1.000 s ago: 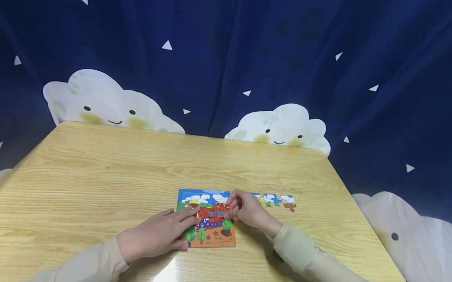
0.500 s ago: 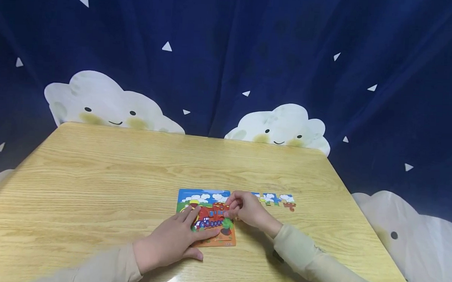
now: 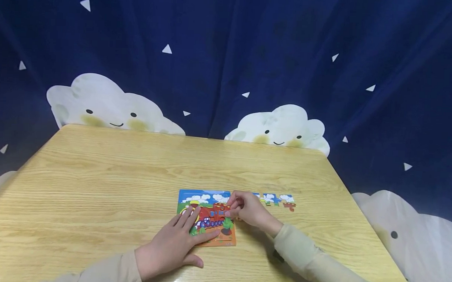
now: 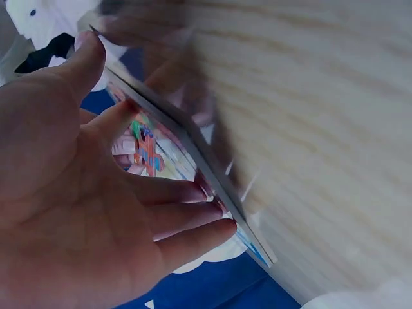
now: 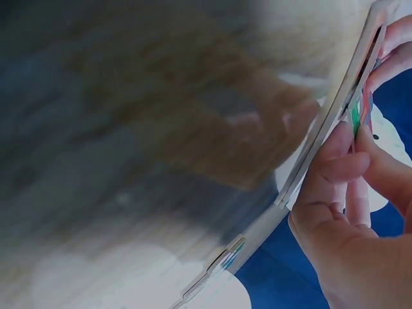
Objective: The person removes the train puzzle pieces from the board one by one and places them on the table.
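Both hands busy. L hand (image 3: 171,243): fingers straight, spread, tips on puzzle board (image 3: 204,192), thumb past its near edge. R hand (image 3: 250,210): thumb + finger pinch puzzle piece (image 4: 152,158) at board's R side; can't tell if piece touches board. Loose pcs (image 3: 271,199) just beyond R hand. Lots of tabletop (image 3: 135,162) L of + behind board.

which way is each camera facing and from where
Head: on the head, facing forward and down at the puzzle; left hand, right hand and sleeves show.
Left wrist: on that wrist, facing the puzzle; left hand near, right fingertips behind.
Right wrist: on that wrist, facing the puzzle's edge; right hand near, more fingertips above.
Shared: both wrist views show puzzle and curtain.
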`<act>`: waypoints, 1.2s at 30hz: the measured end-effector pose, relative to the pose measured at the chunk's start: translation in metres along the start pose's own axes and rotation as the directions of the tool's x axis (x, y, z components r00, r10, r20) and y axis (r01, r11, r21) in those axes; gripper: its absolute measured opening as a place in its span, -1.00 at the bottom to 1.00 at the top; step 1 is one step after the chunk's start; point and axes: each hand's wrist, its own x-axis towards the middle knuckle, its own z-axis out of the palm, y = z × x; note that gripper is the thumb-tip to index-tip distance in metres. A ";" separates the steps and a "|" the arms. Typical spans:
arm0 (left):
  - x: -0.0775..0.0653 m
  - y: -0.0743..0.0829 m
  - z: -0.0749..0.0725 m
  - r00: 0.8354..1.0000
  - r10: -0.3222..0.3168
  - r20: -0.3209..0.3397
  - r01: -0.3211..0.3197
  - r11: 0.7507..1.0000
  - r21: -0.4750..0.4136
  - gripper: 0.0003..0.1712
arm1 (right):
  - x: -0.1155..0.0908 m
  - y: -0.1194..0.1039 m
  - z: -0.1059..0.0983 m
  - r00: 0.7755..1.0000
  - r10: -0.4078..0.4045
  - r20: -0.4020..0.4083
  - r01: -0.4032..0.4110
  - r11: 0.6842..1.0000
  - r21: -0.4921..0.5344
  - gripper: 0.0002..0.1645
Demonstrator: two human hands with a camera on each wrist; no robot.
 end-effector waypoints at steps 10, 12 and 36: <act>0.000 0.002 0.001 0.999 -0.018 0.030 0.020 0.998 -0.053 -0.15 | 0.000 0.003 -0.001 0.999 0.029 0.016 -0.028 0.999 -0.028 -0.82; 0.000 0.003 0.001 0.999 -0.018 0.034 0.020 0.999 -0.050 -0.14 | -0.001 0.002 -0.002 0.998 0.043 0.037 -0.041 0.998 -0.052 -0.84; -0.002 0.000 -0.001 0.999 -0.017 0.039 0.018 0.999 -0.036 -0.12 | -0.047 0.058 -0.084 0.990 0.110 -0.084 -0.115 0.992 -0.048 -0.83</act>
